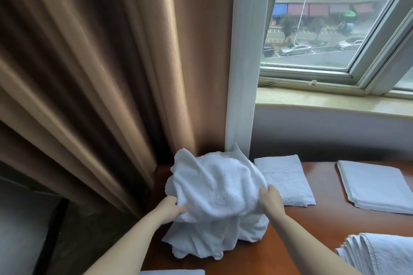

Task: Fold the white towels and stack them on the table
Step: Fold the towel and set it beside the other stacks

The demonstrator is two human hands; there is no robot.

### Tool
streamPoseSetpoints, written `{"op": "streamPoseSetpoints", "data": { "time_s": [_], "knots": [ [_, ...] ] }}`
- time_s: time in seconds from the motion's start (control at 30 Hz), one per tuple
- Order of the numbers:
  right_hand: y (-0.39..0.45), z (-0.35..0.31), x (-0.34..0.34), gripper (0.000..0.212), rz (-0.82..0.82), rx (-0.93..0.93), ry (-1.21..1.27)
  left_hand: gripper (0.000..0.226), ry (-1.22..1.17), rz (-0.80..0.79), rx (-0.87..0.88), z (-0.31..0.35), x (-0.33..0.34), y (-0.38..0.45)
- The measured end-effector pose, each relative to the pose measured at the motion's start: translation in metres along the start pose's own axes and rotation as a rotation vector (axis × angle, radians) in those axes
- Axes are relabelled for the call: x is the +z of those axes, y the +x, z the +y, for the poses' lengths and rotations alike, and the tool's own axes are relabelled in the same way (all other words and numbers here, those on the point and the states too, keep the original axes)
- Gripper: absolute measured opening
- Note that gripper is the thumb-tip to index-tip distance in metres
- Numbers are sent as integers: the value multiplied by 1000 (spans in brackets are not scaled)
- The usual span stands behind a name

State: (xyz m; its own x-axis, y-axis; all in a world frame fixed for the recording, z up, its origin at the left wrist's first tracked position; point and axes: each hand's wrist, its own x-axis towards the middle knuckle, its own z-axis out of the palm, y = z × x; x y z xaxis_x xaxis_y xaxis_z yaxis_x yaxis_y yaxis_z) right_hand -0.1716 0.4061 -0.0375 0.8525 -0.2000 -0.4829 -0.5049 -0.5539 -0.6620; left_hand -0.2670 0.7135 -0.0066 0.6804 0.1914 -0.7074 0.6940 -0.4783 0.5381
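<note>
With my left hand [171,207] and right hand [269,198] each gripping the crumpled towel [214,190], its trailing hem may drag, bunching the fold on the table [312,230].

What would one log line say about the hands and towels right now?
left hand: grips crumpled towel | right hand: grips same towel | towel: unfolded | folded towel: flat on table

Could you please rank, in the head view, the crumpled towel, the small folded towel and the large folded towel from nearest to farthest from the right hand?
From the right hand:
1. Crumpled towel, gripped, to its left.
2. Small folded towel, just beyond, by the wall.
3. Large folded towel, far right on the table.
</note>
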Motion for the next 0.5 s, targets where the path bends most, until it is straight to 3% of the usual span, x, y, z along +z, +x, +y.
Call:
{"op": "streamPoseSetpoints", "data": {
  "time_s": [0.13, 0.37, 0.5],
  "knots": [
    [2, -45, -25, 26, 20, -130, 312, 15, -254, 169, 179, 43, -37, -19],
    [-15, -147, -90, 15, -124, -360, 816, 26, -674, 364, 498, 135, -104, -63],
    [-36, -208, -133, 38, -157, -491, 969, 21, -835, 423, 632, 186, -135, -95]
  ]
}}
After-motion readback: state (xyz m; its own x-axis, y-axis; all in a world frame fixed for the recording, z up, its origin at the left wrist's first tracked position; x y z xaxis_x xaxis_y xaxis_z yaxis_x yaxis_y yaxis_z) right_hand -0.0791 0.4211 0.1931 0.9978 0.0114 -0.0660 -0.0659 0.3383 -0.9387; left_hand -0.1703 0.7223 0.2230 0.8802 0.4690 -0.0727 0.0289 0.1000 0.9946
